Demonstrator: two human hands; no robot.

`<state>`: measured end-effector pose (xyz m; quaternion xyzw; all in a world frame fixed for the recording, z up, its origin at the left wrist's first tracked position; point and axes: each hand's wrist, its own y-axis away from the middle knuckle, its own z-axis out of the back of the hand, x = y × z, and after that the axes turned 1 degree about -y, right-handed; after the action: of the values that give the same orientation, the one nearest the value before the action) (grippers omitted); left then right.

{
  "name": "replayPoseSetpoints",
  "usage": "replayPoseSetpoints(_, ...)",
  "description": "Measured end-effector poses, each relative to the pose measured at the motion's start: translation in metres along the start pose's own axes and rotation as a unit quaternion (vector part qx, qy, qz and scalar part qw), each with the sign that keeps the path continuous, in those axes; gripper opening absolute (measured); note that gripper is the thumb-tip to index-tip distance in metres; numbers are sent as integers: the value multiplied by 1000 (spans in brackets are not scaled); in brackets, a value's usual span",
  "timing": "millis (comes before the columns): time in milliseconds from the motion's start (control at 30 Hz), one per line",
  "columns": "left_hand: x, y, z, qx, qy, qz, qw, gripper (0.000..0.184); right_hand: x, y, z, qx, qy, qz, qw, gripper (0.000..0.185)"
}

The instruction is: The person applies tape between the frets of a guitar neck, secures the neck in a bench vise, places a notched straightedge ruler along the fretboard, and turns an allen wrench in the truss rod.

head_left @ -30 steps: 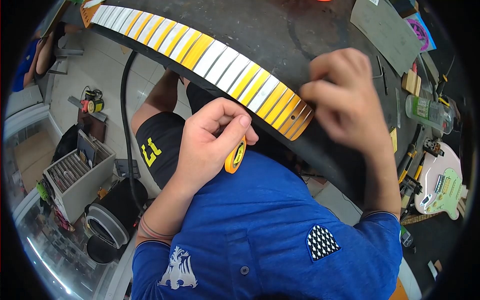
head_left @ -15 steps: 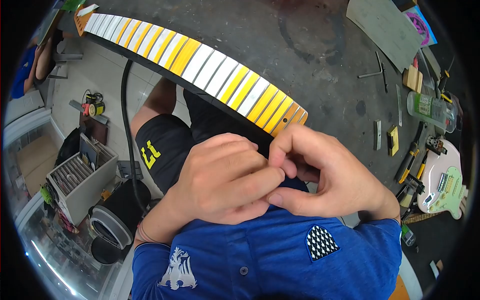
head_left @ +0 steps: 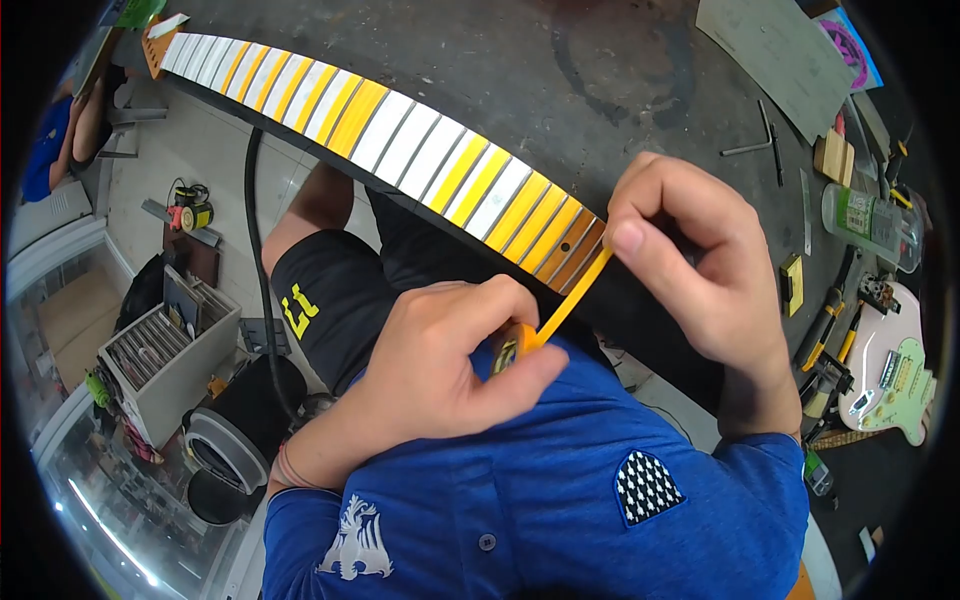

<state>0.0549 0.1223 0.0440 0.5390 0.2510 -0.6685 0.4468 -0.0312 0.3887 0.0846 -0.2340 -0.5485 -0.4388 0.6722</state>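
Observation:
My left hand is closed around a roll of yellow masking tape, held in front of my shirt. A narrow strip of tape runs taut from the roll up to my right hand, whose thumb and finger pinch its free end. Just beyond lies a guitar neck, stretching diagonally to the upper left. White and yellow tape covers the wood between its frets. Brown wood with a dark dot shows at the near end, beside the strip.
On the dark workbench to the right are a hex key, a plastic bottle, cutters and a pink guitar body. A black hose, a box and a bin stand left. Another person is at upper left.
My hands were together, fingers meeting. My right hand has since moved up and right, drawing out a strip of yellow tape from the roll in my left hand.

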Motion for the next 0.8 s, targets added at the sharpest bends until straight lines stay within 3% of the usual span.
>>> replayPoseSetpoints(33, 1, -1, -3, -16, 19, 7, 1000, 18, -5, -3, 0, -5, 12, 7, 1000, 18)
replayPoseSetpoints(233, 4, -4, -16, -60, 186, 99, 976, 16, -13, -12, -2, -12, 98, 5, 995, 19)
replayPoseSetpoints(800, 9, -5, -22, -66, 290, 125, 946, 21, -18, -17, 1, -3, 127, -15, 992, 17)
